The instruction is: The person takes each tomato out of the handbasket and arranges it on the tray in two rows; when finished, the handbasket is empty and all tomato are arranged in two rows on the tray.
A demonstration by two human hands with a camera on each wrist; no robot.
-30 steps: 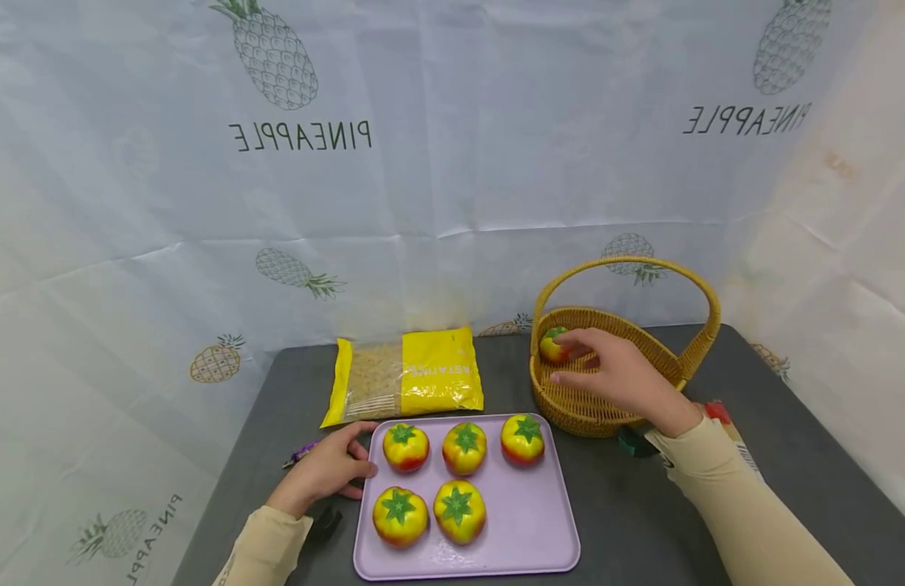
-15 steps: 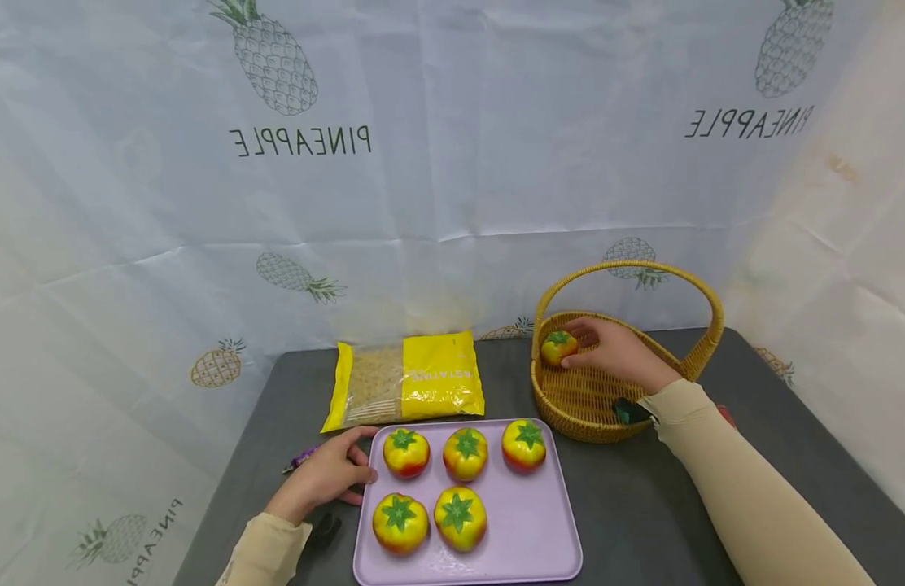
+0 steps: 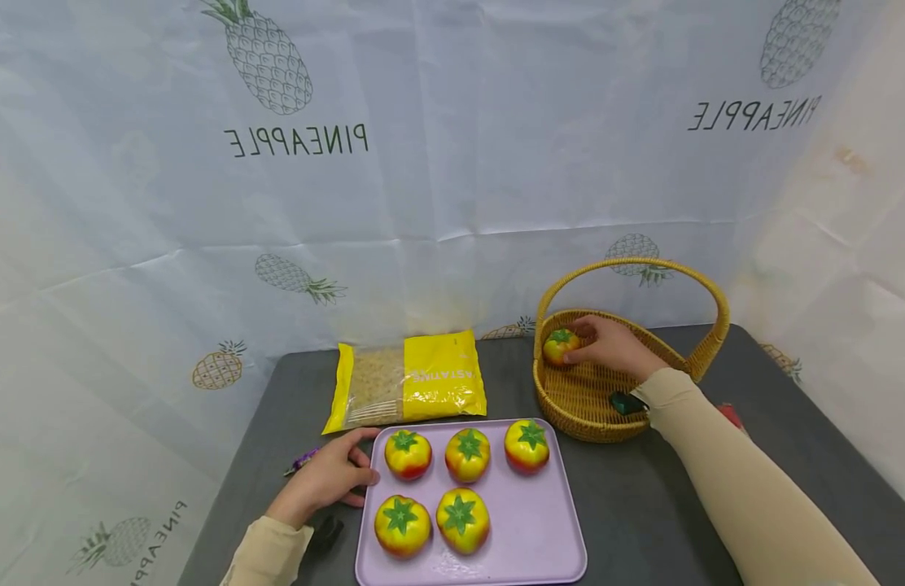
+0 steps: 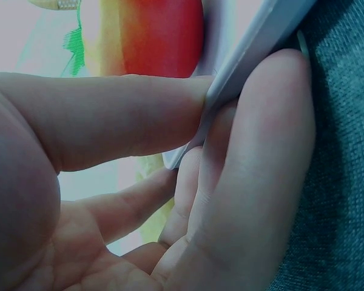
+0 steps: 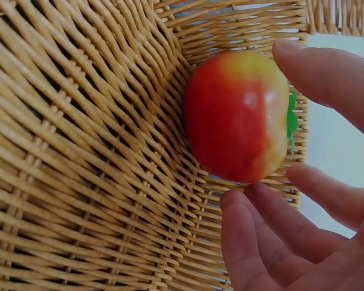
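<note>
My left hand (image 3: 326,474) pinches the left edge of a lilac tray (image 3: 529,537); the left wrist view has the thumb at the rim and fingers under it. Several yellow-red persimmons with green star-shaped leaves, one a front-row persimmon (image 3: 463,521), sit on this tray. Inside the wicker basket (image 3: 580,423) at the right, my right hand (image 3: 612,348) has its thumb and fingers around another persimmon (image 5: 236,118). That fruit lies against the basket wall. In the right wrist view the thumb is at its upper side and the fingertips below it; how firmly they press is unclear.
A yellow pasta bag (image 3: 407,381) lies behind the tray. An arched handle (image 3: 636,262) rises over the basket. Left of the tray is a small purple-wrapped item (image 3: 303,460). Part of a red packet (image 3: 731,415) shows beyond the right sleeve. A pineapple-print curtain (image 3: 438,179) stands behind.
My right hand has moved from hovering beside the basket persimmon to closing its fingers around it. The fruit has shifted slightly to the right. My left hand stays at the tray edge.
</note>
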